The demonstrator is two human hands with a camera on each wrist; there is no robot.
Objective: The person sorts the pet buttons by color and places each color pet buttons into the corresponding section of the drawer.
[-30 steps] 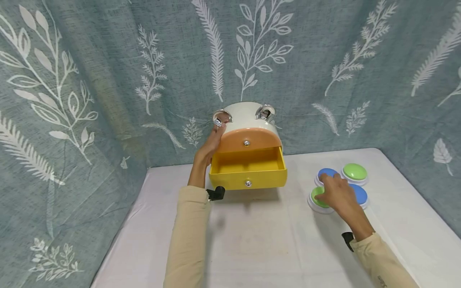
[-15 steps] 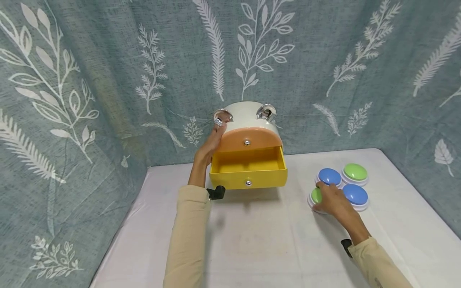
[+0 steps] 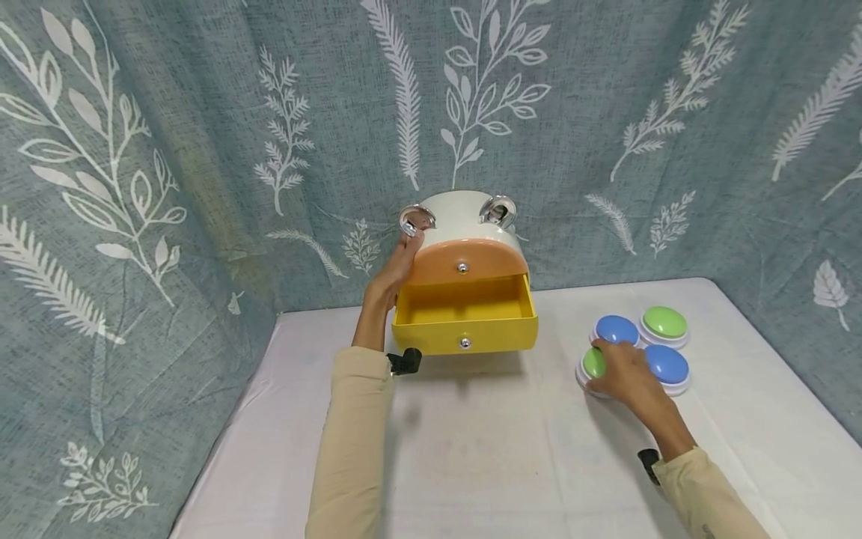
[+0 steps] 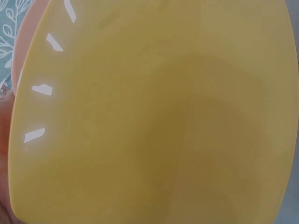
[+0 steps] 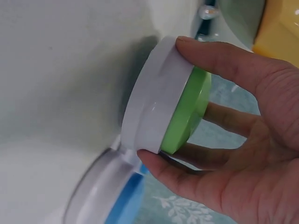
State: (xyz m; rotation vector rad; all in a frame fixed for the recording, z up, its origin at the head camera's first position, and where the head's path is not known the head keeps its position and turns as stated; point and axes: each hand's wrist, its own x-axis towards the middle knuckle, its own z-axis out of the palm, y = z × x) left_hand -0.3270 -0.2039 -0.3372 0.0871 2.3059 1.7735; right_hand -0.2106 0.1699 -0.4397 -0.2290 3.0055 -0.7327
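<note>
In the head view my right hand point(image 3: 628, 374) grips the front-left push button point(image 3: 594, 364), which has a green dome on a white base. The right wrist view shows thumb and fingers around its white rim point(image 5: 156, 100); whether the base touches the table is unclear. My left hand point(image 3: 396, 266) lies against the left side of a small cabinet with a white top, an orange upper drawer point(image 3: 438, 262) and silver ears. Its thumb points up toward the left ear; the other fingers are hidden. The yellow lower drawer point(image 3: 431, 337) is pulled out and fills the left wrist view.
Beside the gripped button stand two blue buttons, one behind it point(image 3: 616, 329) and one to its right point(image 3: 667, 364). Another green button point(image 3: 664, 322) is at the back right. A white cloth covers the table point(image 3: 471, 464), and a patterned curtain point(image 3: 323, 135) hangs behind.
My right hand has come down and toward me from above the buttons, and its fingers have closed around the front-left green button. The left hand and the cabinet have stayed in place.
</note>
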